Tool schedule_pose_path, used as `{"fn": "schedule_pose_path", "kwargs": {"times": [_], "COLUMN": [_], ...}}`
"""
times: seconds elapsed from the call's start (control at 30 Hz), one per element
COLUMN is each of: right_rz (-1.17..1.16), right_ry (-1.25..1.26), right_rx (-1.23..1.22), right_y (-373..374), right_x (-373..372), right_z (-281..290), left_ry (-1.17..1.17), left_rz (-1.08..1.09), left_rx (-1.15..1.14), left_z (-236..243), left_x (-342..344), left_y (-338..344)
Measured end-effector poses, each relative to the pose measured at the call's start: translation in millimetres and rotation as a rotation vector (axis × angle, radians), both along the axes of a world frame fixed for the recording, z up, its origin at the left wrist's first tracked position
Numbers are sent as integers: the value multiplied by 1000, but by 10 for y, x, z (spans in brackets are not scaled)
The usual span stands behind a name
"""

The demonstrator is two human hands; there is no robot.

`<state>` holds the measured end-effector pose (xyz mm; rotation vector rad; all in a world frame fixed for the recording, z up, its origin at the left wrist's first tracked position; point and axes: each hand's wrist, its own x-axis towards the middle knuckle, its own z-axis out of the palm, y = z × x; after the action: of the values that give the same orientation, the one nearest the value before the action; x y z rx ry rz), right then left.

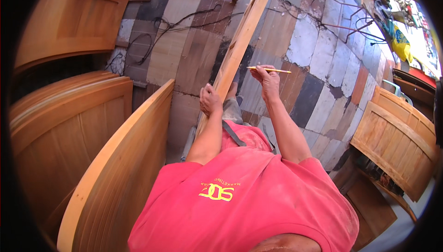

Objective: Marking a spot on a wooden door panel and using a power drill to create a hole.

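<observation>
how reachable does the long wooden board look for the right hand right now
Probably yes: the right hand, pinching a yellow pencil, is raised just right of the long wooden board, and nothing visible blocks the gap; the left hand is at the opposite edge.

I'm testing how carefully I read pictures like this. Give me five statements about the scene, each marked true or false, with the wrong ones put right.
1. The pencil is in the left hand. False: the right hand holds it.
2. The left hand is at the plank. True.
3. The floor is one plain colour. False: it is a patchwork of several colours.
4. The shirt is pinkish red. True.
5. All the wooden panels are on the person's right. False: they stand on the left too.
</observation>
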<state>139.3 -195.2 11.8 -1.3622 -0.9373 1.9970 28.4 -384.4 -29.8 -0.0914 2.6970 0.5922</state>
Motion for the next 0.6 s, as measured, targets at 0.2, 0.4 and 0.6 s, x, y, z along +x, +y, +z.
{"fn": "schedule_pose_path", "kwargs": {"times": [0.2,0.4,0.6], "right_rz": [-69,-131,-138], "right_ry": [73,70,74], "right_rx": [50,79,99], "right_y": [-165,-252,-275], "right_x": [-295,-437,-496], "right_z": [-252,-324,-382], "left_ry": [12,22,-1], "left_rz": [-23,-16,-30], "left_rx": [-17,43,26], "left_z": [-65,-60,-76], "left_x": [15,39,0], "left_y": [-11,-20,-29]}}
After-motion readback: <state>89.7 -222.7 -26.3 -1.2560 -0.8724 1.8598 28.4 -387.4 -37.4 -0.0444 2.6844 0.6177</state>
